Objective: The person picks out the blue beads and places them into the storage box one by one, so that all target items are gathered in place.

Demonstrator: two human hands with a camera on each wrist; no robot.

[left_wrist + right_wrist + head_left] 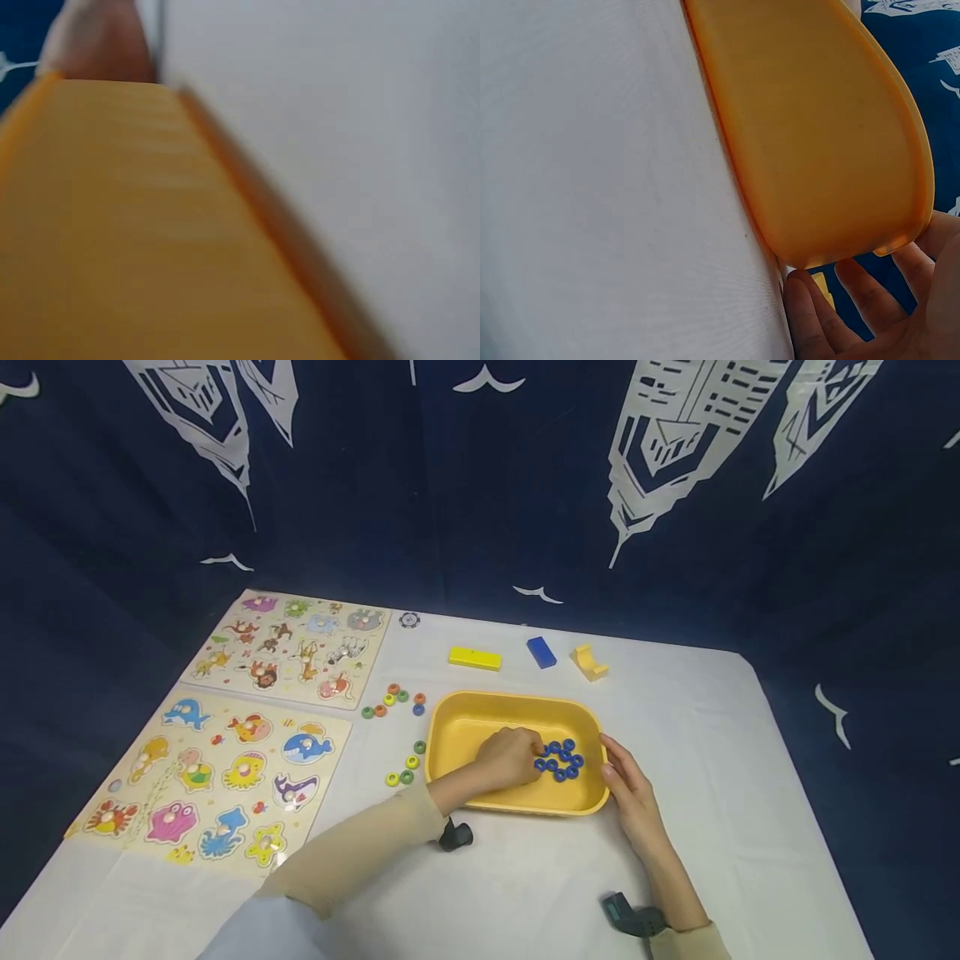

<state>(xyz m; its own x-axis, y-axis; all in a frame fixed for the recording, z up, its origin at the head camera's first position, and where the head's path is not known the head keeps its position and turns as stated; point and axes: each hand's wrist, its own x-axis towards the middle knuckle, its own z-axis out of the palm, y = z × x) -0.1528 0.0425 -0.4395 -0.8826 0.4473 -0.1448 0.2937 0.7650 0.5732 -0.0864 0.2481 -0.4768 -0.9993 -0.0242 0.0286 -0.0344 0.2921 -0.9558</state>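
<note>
A yellow tray (517, 806) stands on the white table, with several blue beads (566, 756) grouped in its right half. My left hand (510, 756) reaches down into it, fingers curled, fingertips right at the leftmost beads; I cannot tell whether a bead is pinched between them. At the tray's right end, my right hand (630, 785) holds the rim, thumb near the front corner. The right wrist view shows those fingers (870, 296) against the outside of the tray's end wall (840, 187). The tray's side (165, 225) fills much of the blurred left wrist view.
Left of the tray lie loose beads (380, 711) in orange, green, yellow and blue. Two animal puzzle boards (341, 727) cover the table's left side. Behind the tray are a yellow block (475, 658), a blue block (542, 652) and a pale yellow curved block (589, 662).
</note>
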